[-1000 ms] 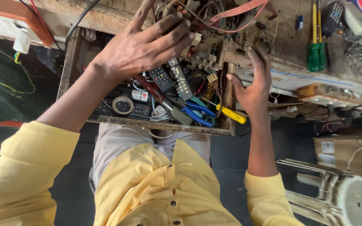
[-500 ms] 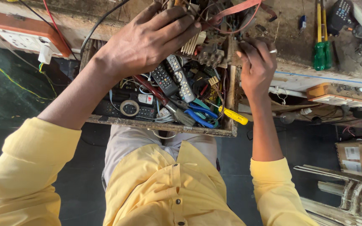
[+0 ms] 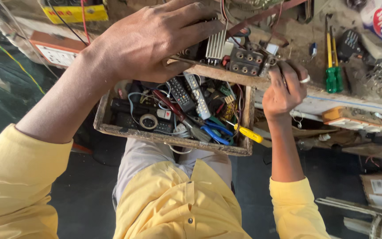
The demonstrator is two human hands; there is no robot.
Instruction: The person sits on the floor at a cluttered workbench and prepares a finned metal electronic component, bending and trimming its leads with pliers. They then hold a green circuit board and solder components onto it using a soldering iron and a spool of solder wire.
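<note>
An electronic assembly (image 3: 244, 59) with a finned heat sink and black sockets is gripped between both hands at the edge of the cluttered surface (image 3: 306, 40). The left hand (image 3: 151, 40) is spread over its near end, fingers closed around it; the right hand (image 3: 281, 90) is curled shut on its far end. Just below the left hand, an open wooden drawer (image 3: 173, 139) is filled with remote controls, tape and blue-handled pliers (image 3: 215, 132). Green-handled screwdrivers (image 3: 332, 75) are seen beyond the right hand.
</note>
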